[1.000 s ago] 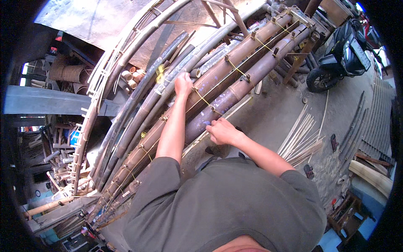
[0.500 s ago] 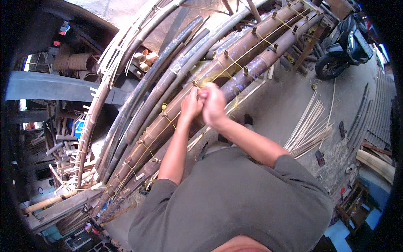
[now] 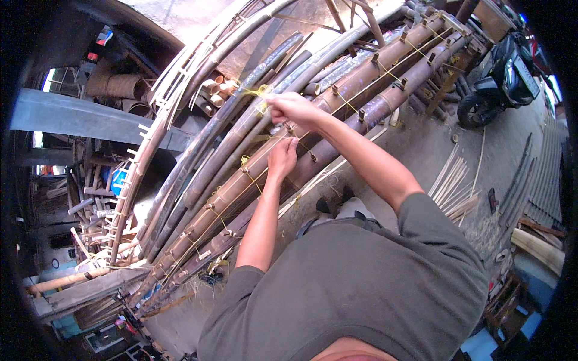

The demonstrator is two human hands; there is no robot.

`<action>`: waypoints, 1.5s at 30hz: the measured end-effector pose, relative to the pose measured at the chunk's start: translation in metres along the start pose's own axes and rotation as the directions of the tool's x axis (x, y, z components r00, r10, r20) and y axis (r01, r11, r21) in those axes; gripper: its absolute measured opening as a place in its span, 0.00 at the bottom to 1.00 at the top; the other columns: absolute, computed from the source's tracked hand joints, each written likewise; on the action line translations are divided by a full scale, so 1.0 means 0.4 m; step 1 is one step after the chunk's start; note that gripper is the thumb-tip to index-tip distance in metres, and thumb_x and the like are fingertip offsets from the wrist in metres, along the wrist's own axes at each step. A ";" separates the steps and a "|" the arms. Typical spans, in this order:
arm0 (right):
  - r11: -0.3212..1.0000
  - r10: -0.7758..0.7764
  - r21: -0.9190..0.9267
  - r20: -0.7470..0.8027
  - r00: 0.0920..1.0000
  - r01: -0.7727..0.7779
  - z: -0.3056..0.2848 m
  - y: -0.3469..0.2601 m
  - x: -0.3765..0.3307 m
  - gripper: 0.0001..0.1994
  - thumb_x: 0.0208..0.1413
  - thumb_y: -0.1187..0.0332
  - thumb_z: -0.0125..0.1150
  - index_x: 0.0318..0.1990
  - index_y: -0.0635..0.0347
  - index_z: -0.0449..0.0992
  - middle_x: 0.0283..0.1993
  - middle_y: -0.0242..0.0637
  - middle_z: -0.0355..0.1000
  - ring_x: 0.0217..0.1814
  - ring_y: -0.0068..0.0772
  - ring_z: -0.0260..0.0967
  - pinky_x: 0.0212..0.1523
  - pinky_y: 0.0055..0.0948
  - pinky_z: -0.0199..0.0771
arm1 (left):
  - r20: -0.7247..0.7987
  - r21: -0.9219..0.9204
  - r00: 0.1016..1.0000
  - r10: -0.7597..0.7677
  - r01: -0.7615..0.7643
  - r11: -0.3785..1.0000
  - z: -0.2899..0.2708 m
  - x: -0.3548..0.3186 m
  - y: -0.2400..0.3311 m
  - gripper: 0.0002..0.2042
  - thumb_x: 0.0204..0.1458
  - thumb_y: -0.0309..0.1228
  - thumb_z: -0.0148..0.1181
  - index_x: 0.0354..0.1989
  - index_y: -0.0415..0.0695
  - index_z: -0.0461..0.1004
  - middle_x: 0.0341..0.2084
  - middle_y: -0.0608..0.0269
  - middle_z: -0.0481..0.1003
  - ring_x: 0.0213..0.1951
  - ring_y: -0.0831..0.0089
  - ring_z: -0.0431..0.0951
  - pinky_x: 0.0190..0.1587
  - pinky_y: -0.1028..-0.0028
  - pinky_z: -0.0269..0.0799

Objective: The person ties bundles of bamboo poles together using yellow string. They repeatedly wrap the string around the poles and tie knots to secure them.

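Two long brown bamboo poles (image 3: 355,76) run diagonally before me, set with short dark pegs (image 3: 362,114) and joined by thin yellow string. My right hand (image 3: 294,111) is closed and raised over the poles, gripping yellow string (image 3: 260,91) whose loose loops stick out beyond its fingers on the left. Just below it, my left hand (image 3: 282,157) rests on the nearer side of the upper pole beside a peg. Its thumb and fingers are pinched together; what lies between them is too small to make out.
Dark poles (image 3: 247,120) and a curved slatted bamboo frame (image 3: 135,174) lie beyond the work. Cut bamboo pieces (image 3: 220,89) are heaped behind them. Thin strips (image 3: 451,183) lie on the floor at right, below a parked motorbike (image 3: 503,84).
My hands, together at the pole before, are now apart. The right one has swung up and left with the yellow string, while the left stays low at the pole. The view has shifted slightly.
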State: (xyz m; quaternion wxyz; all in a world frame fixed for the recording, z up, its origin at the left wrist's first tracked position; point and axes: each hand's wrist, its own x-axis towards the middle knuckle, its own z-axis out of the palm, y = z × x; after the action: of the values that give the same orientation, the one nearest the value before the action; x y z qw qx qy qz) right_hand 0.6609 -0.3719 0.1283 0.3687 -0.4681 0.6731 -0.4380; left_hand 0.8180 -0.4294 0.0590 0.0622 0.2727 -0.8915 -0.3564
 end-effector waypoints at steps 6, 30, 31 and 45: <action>0.757 -0.448 -0.498 0.078 0.891 0.424 0.236 0.177 -0.356 0.21 0.57 0.56 0.53 0.16 0.59 0.74 0.19 0.45 0.71 0.24 0.52 0.70 0.33 0.46 0.69 | -0.067 -0.011 0.998 0.002 -0.002 1.000 0.030 0.006 0.023 0.14 0.59 0.39 0.51 0.37 0.42 0.77 0.28 0.53 0.77 0.34 0.60 0.77 0.37 0.63 0.71; 0.965 -0.128 0.105 -0.610 0.782 0.240 0.380 0.142 -0.391 0.11 0.63 0.68 0.46 0.36 0.65 0.74 0.44 0.43 0.70 0.49 0.43 0.67 0.52 0.35 0.65 | 0.132 -0.254 0.837 0.531 -0.489 0.834 -0.164 -0.186 0.030 0.09 0.52 0.30 0.60 0.37 0.38 0.76 0.31 0.50 0.76 0.36 0.57 0.77 0.41 0.65 0.73; 0.978 -0.156 0.019 -0.595 0.788 0.207 0.388 0.140 -0.390 0.11 0.63 0.68 0.46 0.37 0.64 0.73 0.43 0.43 0.70 0.49 0.44 0.66 0.53 0.36 0.64 | 0.117 -0.222 0.812 0.572 -0.540 0.812 -0.139 -0.190 0.002 0.12 0.53 0.34 0.62 0.39 0.38 0.76 0.33 0.53 0.76 0.35 0.65 0.78 0.37 0.70 0.73; 0.847 -0.308 -0.521 -0.329 0.892 0.100 0.380 0.097 -0.354 0.04 0.55 0.68 0.53 0.34 0.57 0.72 0.32 0.40 0.65 0.39 0.45 0.63 0.42 0.40 0.62 | 0.328 -0.506 0.910 0.252 -0.055 0.861 -0.032 -0.251 -0.151 0.18 0.62 0.41 0.48 0.31 0.36 0.69 0.22 0.64 0.68 0.28 0.76 0.66 0.31 0.69 0.64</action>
State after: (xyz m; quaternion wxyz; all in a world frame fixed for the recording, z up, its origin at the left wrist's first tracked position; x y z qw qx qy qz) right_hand 0.8280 -0.2673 0.0520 0.0419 -0.5167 0.7679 -0.3763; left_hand 0.9333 -0.4200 0.0363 -0.0180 0.0998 -0.7867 -0.6089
